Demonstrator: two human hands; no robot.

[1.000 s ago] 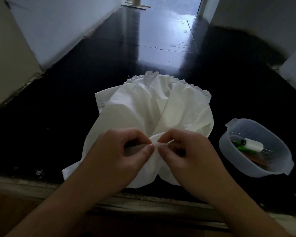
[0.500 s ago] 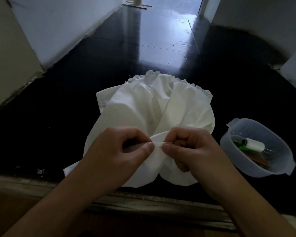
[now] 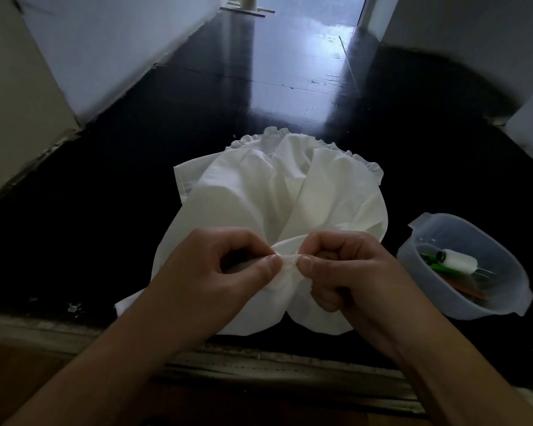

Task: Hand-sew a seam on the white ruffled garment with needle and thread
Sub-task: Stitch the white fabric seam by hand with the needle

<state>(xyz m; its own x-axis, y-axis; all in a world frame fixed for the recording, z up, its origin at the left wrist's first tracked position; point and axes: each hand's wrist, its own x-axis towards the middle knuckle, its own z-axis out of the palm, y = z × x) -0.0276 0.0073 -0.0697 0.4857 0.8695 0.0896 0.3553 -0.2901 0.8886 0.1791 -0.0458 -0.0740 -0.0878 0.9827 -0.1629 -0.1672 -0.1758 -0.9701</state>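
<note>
Head view: the left hand (image 3: 222,272) and right hand (image 3: 348,272) each pinch a fold of the garment (image 3: 274,204) between thumb and curled fingers, thumbs nearly touching. The cloth spreads far from them over the dark floor (image 3: 136,179). A tub (image 3: 437,229) sits right.

Black floor (image 3: 136,210): garment (image 3: 243,195), tub (image 3: 511,299).
</note>
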